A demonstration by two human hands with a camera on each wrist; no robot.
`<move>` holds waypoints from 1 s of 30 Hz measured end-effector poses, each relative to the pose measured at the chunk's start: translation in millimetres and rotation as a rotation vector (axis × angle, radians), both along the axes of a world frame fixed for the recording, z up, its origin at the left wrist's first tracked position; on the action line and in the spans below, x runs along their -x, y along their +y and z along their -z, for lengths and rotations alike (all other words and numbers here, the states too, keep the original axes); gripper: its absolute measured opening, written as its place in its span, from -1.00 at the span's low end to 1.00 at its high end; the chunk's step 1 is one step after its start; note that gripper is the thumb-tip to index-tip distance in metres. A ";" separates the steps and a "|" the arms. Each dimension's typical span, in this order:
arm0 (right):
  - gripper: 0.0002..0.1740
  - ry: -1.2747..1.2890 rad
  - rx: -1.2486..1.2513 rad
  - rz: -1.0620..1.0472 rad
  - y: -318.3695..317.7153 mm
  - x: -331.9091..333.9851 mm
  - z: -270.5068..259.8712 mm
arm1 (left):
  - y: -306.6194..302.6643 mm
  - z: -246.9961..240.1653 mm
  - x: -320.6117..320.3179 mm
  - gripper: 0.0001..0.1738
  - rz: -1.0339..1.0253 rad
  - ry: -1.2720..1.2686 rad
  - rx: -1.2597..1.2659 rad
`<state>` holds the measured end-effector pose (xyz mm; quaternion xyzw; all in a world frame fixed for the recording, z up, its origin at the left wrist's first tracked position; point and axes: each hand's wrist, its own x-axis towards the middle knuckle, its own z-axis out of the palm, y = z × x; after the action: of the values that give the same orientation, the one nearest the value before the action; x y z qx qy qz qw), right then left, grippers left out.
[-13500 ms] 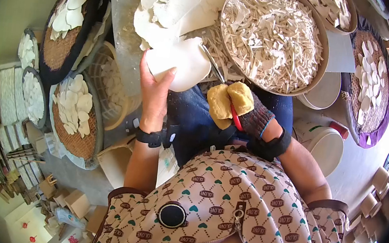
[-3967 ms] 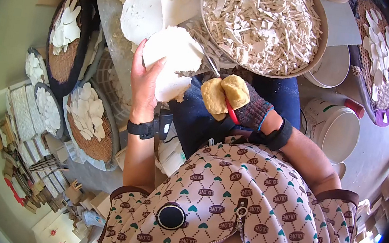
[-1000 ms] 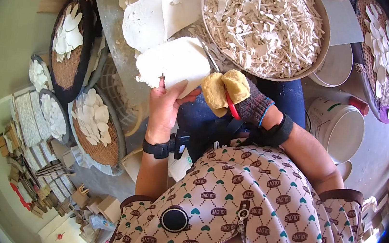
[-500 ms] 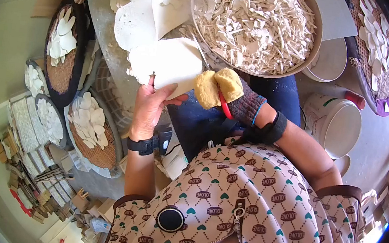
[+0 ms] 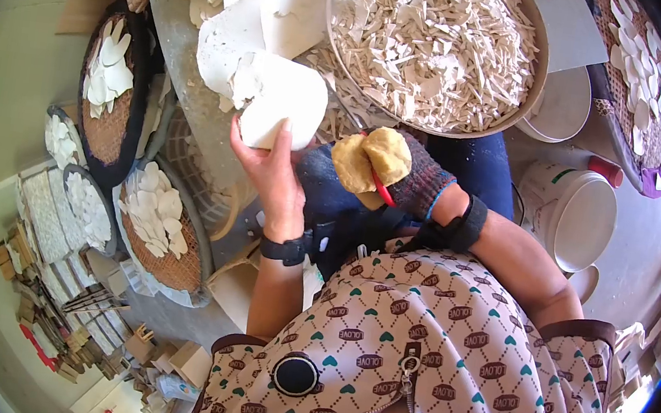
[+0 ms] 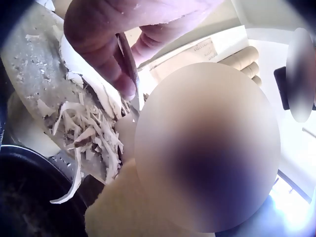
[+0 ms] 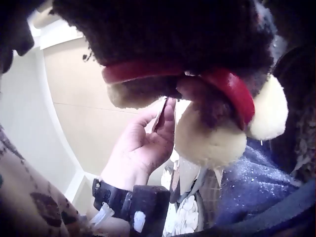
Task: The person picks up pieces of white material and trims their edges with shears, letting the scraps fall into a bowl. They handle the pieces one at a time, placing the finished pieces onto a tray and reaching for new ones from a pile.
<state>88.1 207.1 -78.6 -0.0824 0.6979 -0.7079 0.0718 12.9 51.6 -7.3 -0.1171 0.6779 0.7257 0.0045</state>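
1. Pinching one pale piece [image 5: 294, 103], the left hand [image 5: 280, 184] was left of centre in the head view, thumb across its face. The right hand [image 5: 424, 181], gloved, had its fingers curled round one pair of red-handled scissors [image 5: 383, 192] with at least two lumps of yellow padding [image 5: 352, 164]. Much cutting looked done, judging by the strips [image 5: 441, 47], too many to count, in one round basin [image 5: 539, 75] at upper centre. The held piece, smooth at right and ragged at upper left, seemed only partly cut; at least two pale sheets [image 5: 293, 8] lay at upper left on the tabletop [image 5: 191, 65], apparently left to do.

2. In the left wrist view, the left fingers gripped the one piece edge-on at upper centre. More strips, overlapping past counting, lay left of centre. A blurred patch covered much of the frame; the right hand's grasp could not be told there.

3. In the right wrist view, the left fingers pinched the piece's edge near the centre, and the dark glove filled the top, by the red handles. How far apart the blades stood, I could not tell.
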 end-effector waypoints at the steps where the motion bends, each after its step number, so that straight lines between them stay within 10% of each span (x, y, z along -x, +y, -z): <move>1: -0.70 0.037 -0.065 -0.023 2.9 1.6 -10.8 | -2.9 -3.1 5.3 -0.31 0.083 -0.053 -0.010; 4: -0.70 0.147 -0.355 -0.099 5.7 2.4 -50.8 | -1.0 -1.4 12.3 -0.29 0.124 0.029 0.018; 7: -0.62 -0.164 0.317 -0.077 -1.8 10.6 -5.9 | -7.7 -13.6 20.0 -0.19 0.185 -0.018 -0.065; 15: -0.74 -0.020 0.504 -0.068 4.8 12.7 -13.4 | -28.9 -25.5 28.2 -0.19 0.377 -0.104 -0.091; 19: -0.80 0.365 -0.051 0.009 3.5 14.0 -28.7 | -19.5 -6.1 22.1 -0.26 0.151 -0.075 -0.144; 25: -0.82 0.396 -0.167 -0.029 8.0 14.0 -34.6 | -3.8 -5.8 18.3 -0.35 0.156 -0.094 -0.091; 30: -0.82 -0.091 0.366 -0.023 -2.4 4.0 -25.4 | -6.2 -3.4 23.8 -0.35 0.189 -0.096 -0.063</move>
<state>84.1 204.7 -53.1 -0.0699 0.5526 -0.8250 0.0950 -10.9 45.5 -4.0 -0.0871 0.6618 0.7366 0.1089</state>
